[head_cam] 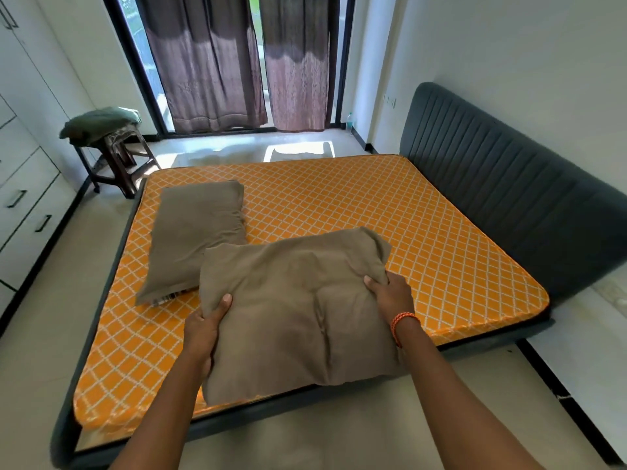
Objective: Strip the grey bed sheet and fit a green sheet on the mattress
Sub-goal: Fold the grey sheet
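On the stool [112,154] at far left a folded green sheet [101,123] is seen, not yet brought to the bed. Further right, the mattress [339,205] is shown bare, orange with a white lattice; no grey sheet is seen, so stripping is judged done. One brown pillow [196,232] is laid on its left part. A second pillow [298,313] is held over the near edge: its left side is gripped by the left hand [203,330], thumb on top, and its right edge is pinched by the right hand [390,296], fingers curled into the cloth. Pillows are judged to need clearing. Fitting is left entirely.
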`<control>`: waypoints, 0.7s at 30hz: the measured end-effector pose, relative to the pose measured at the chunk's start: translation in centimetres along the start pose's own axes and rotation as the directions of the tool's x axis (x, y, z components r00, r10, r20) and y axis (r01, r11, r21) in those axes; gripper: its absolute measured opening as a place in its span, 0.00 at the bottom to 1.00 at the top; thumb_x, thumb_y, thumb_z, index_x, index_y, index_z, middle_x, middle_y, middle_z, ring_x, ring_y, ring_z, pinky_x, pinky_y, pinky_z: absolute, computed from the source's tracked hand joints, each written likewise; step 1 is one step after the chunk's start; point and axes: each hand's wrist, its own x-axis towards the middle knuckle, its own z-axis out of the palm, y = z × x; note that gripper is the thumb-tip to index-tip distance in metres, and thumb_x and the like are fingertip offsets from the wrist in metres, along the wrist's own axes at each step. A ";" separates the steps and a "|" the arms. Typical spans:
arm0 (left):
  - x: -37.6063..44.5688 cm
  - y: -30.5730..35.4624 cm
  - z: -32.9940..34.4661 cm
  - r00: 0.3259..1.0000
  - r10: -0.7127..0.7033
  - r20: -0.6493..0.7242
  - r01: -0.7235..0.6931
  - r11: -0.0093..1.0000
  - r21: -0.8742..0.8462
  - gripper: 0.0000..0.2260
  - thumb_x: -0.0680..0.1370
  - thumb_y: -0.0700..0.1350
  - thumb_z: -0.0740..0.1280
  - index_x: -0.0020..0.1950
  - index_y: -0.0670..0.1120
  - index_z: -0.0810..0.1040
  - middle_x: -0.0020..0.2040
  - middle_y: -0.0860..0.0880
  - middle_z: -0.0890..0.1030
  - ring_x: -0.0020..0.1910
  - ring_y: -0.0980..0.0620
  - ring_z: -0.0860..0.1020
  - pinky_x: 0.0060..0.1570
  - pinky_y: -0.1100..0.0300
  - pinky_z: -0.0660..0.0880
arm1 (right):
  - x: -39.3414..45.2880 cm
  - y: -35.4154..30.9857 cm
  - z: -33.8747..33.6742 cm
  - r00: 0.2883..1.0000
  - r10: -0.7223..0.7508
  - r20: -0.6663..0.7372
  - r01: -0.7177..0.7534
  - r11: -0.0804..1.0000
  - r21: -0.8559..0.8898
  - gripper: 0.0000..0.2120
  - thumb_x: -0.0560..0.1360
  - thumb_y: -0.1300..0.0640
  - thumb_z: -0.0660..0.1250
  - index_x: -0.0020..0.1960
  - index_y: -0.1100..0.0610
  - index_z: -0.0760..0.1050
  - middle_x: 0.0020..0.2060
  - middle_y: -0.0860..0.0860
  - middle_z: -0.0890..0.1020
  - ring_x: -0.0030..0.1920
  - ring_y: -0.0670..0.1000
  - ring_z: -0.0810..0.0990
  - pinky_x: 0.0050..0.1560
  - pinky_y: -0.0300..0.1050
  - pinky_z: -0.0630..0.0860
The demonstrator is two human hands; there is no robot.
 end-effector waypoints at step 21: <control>6.7 8.3 -41.1 0.976 0.197 -0.094 -0.177 0.967 0.183 0.26 0.68 0.66 0.80 0.52 0.46 0.87 0.46 0.49 0.89 0.47 0.46 0.87 0.53 0.41 0.84 | -21.7 -19.9 34.8 0.996 -0.080 -0.048 0.078 0.996 -0.033 0.11 0.77 0.42 0.70 0.51 0.50 0.81 0.47 0.52 0.84 0.48 0.60 0.82 0.46 0.54 0.78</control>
